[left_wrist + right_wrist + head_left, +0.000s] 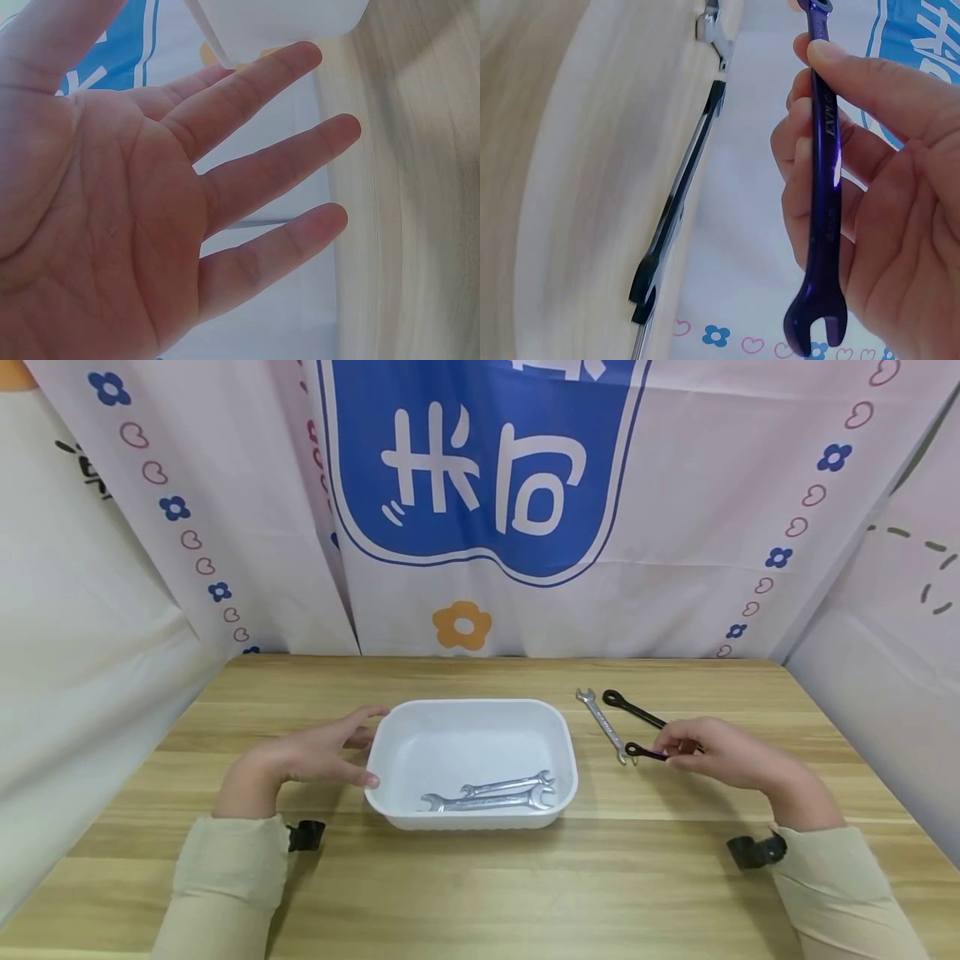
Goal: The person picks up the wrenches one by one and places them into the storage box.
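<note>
My right hand (716, 756) pinches a small dark purple combination wrench (826, 187) between thumb and curled fingers, above the table's right side. Its ring end shows left of the fingers in the head view; the open end points down in the right wrist view. Behind it a longer black wrench (633, 708) lies on the table, partly covered by the hand. A silver open-end wrench (602, 723) lies to its left. My left hand (318, 752) is at the left side of a white plastic bin (468, 706), thumb against the rim, other fingers extended. Two silver wrenches (487, 802) lie inside.
The wooden table (480, 893) ends at the back against a printed cloth curtain (675, 593). More cloth (82, 635) hangs along both sides. The bin stands at the middle of the table, between my hands.
</note>
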Demonstrator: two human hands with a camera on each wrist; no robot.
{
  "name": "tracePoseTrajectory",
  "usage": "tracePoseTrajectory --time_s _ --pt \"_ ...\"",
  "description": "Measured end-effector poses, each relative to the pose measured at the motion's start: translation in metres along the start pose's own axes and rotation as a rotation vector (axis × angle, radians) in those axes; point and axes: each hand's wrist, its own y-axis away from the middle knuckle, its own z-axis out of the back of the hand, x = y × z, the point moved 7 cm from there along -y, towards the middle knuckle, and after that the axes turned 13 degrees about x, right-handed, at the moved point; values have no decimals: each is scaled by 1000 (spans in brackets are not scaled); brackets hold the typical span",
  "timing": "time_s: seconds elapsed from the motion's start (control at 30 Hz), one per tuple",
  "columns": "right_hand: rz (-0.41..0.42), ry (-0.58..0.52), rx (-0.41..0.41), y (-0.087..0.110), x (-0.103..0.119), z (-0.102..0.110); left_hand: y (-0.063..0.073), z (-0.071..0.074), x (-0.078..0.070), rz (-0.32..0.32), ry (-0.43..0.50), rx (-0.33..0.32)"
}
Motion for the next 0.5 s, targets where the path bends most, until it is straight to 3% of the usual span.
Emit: tracePoseTrajectory --time_s 0.5 --pt "43 -25 -32 -23 26 8 1 2 2 17 5 -1"
